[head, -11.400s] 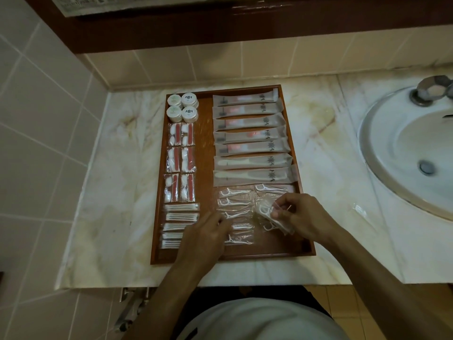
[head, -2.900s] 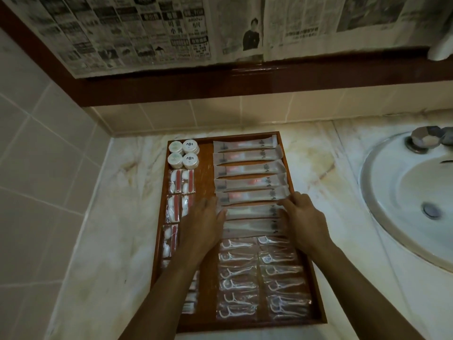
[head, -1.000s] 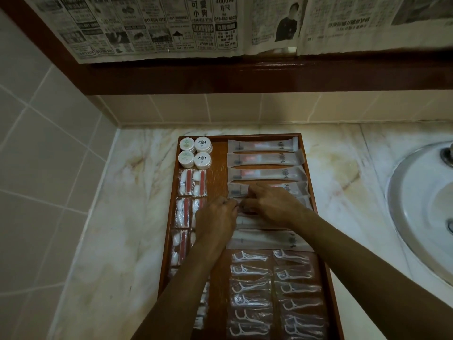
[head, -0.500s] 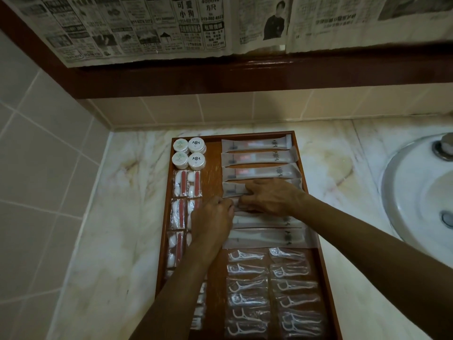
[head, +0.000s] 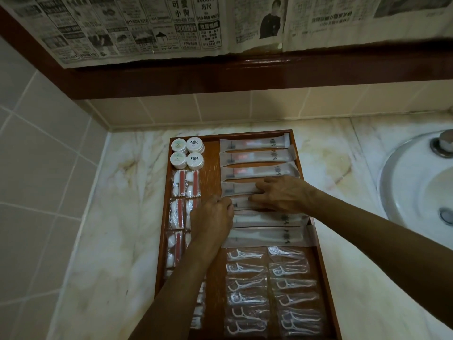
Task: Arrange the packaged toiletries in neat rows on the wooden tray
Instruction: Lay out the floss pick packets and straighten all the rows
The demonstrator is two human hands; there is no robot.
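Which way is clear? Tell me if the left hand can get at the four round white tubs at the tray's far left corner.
Probably yes. The left hand sits mid-tray, and only flat cotton packets lie between it and the round white tubs; nothing stands above them.

tray [head: 212, 153] on counter [head: 117, 217] | sink [head: 416, 192] right | long packets [head: 255, 144] behind floss picks [head: 246, 299]

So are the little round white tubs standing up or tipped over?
Standing up: all four round tubs show flat lids facing upward in the wooden tray's corner.
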